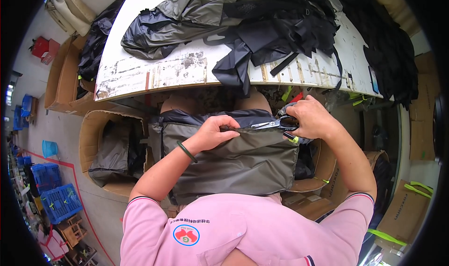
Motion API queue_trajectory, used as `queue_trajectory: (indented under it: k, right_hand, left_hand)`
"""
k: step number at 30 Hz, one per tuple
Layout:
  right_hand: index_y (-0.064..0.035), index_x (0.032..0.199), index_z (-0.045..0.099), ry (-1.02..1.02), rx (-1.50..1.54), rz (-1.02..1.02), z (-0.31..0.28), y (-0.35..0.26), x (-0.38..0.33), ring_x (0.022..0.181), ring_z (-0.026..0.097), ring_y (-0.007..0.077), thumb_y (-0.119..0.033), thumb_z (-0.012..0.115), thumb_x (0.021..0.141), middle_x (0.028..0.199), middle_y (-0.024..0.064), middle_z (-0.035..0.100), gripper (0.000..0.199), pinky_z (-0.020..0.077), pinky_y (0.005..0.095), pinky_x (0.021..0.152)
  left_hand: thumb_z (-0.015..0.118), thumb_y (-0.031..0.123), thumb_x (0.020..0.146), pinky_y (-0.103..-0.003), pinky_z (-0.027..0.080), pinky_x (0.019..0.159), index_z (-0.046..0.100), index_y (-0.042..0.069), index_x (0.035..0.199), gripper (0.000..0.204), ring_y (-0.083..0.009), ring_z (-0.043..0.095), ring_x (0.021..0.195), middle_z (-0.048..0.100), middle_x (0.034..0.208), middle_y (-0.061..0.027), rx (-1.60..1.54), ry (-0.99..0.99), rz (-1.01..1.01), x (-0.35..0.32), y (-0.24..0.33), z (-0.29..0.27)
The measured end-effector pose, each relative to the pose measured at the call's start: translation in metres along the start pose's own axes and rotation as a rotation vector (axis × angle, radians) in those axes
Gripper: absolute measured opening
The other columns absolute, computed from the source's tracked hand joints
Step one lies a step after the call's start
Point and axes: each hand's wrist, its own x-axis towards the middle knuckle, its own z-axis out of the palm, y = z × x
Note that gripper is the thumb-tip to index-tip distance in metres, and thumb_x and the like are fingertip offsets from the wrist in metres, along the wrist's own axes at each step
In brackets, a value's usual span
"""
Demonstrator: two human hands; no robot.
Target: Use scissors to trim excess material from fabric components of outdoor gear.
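Note:
Across my lap lies a large olive-grey fabric piece [234, 161] with a black edge. My left hand [216, 134] pinches its upper edge between thumb and fingers. In my right hand [311, 118] is a pair of scissors [265, 125] with black handles, its blades pointing left along that edge, a little to the right of my left fingertips. The blades look nearly closed. Some fingers of my right hand are hidden behind the handles. A bit of yellow-green [292, 138] shows below the scissors handles.
Ahead stands a worn white table [154, 76] heaped with black and olive fabric [262, 27], some hanging over its near edge. An open cardboard box [93, 125] with fabric pieces sits at my left, another box [322, 165] at my right. Blue crates [61, 203] stand on the floor far left.

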Motion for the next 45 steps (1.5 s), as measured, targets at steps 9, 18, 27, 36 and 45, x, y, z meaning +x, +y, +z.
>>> queue_trajectory:
  k: [9,18,27,36,45]
  right_hand:
    - [-0.0075,0.073,0.06,0.039,-0.057,0.017,0.015,0.002,-0.008,0.07,0.063,0.0309,-0.047,0.081,0.065,0.064,0.011,0.062,0.045,0.0446,0.0385,0.075]
    - [-0.0075,0.075,0.061,0.087,-0.043,-0.048,0.011,-0.012,0.003,0.075,0.064,0.0295,-0.049,0.079,0.066,0.068,0.011,0.062,0.046,0.0437,0.0404,0.073]
    - [-0.0071,0.074,0.061,0.032,-0.096,0.024,0.017,-0.011,0.0,0.075,0.065,0.0299,-0.046,0.08,0.066,0.067,0.0111,0.063,0.045,0.0445,0.0401,0.074]
    - [-0.008,0.077,0.058,0.033,-0.075,0.007,-0.001,-0.011,-0.009,0.079,0.061,0.0266,-0.046,0.082,0.062,0.072,0.008,0.061,0.047,0.0405,0.0385,0.076]
    - [-0.0084,0.076,0.057,0.038,-0.055,0.005,-0.004,-0.011,-0.014,0.078,0.06,0.0264,-0.046,0.081,0.063,0.072,0.0078,0.06,0.047,0.0397,0.0382,0.075]
  left_hand:
    - [0.072,0.004,0.084,-0.019,0.043,0.061,0.067,0.002,0.093,0.011,-0.0012,0.051,0.069,0.061,0.077,0.0049,-0.002,0.002,-0.023,0.001,-0.003,0.002]
    - [0.072,0.003,0.084,-0.019,0.043,0.062,0.067,0.001,0.094,0.01,-0.0013,0.053,0.07,0.063,0.079,0.0039,-0.033,-0.005,-0.064,0.001,-0.003,0.002]
    - [0.071,0.005,0.084,-0.021,0.047,0.065,0.067,0.0,0.095,0.013,-0.003,0.055,0.072,0.065,0.083,0.0013,-0.041,-0.036,-0.074,0.002,-0.003,0.0]
    - [0.076,0.012,0.082,-0.021,0.042,0.06,0.068,0.003,0.093,0.016,-0.0045,0.049,0.065,0.06,0.081,0.0015,0.158,-0.073,0.096,0.002,0.001,0.001]
    - [0.074,0.006,0.081,-0.021,0.036,0.053,0.064,0.004,0.088,0.012,-0.0018,0.041,0.059,0.053,0.075,0.0043,0.095,0.032,0.048,0.003,0.005,0.009]
